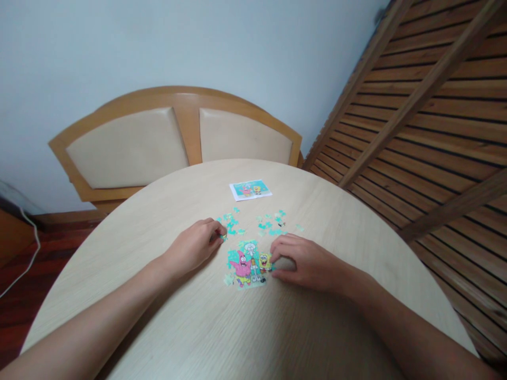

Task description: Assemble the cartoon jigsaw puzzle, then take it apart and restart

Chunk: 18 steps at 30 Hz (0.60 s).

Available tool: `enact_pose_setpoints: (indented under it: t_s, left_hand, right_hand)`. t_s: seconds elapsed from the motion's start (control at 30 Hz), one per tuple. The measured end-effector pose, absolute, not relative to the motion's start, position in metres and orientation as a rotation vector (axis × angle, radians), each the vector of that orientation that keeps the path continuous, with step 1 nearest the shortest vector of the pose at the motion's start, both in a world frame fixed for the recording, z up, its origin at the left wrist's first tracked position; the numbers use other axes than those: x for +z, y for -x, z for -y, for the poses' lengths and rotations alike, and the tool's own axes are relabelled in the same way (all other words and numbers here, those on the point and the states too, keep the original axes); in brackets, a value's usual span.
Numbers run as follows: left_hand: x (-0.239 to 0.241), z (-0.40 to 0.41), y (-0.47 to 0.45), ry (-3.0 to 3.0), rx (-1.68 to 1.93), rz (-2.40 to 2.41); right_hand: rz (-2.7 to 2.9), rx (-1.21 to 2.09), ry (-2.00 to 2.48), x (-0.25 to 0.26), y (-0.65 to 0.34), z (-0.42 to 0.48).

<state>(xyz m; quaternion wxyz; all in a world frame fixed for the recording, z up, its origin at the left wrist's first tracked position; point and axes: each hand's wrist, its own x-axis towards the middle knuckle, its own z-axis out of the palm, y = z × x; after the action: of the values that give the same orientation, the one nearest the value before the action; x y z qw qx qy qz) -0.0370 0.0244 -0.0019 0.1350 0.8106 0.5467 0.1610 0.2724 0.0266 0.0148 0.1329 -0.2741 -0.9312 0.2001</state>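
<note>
Two bare forearms are reaching in from the near edge of a round, pale wooden table [158, 338], with a partly assembled puzzle [247, 264] lying flat between the hands, near the table's middle. It is showing three cartoon figures on a turquoise ground. Taking the puzzle as the clock's centre, the left hand [194, 245] is resting at 10 o'clock, its fingers curled together and its fingertips pinching a small piece [224, 238] just off the puzzle's upper left corner. The right hand [307, 261] is lying at 3 o'clock, fingers bent, with thumb and forefinger touching the puzzle's right edge; whether they are clamping a piece cannot be told. Just beyond, at 12 o'clock, loose pieces [269, 226], mostly turquoise, are lying scattered on the tabletop. Farther at 12 o'clock, a small picture card [250, 190] is showing the same cartoon scene. Behind the table, at 11 o'clock, a curved wooden bench back [186, 105] with two beige cushions is standing against a pale blue wall [198, 42]. At 2 o'clock, a slatted wooden panel [435, 121] is leaning across the corner.
</note>
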Motion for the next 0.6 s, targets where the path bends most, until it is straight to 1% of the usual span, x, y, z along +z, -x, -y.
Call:
enact_pose_setpoints:
  t_s: [0.23,0.43,0.5,0.6]
  left_hand:
    - [0.005,-0.022,0.033,-2.247,0.492,-1.537]
    - [0.009,-0.01,0.01,-2.047,0.721,-1.373]
    - [0.009,-0.003,-0.001,-1.958,0.796,-1.299]
    - [0.011,0.008,-0.017,-1.832,0.846,-1.175]
  right_hand:
    - [2.71,0.561,0.806,0.018,-0.27,-0.024]
    - [2.613,0.46,0.872,0.014,-0.263,-0.02]
    - [2.507,0.492,0.895,0.012,-0.258,-0.016]
    - [2.319,0.655,0.942,0.011,-0.248,-0.008]
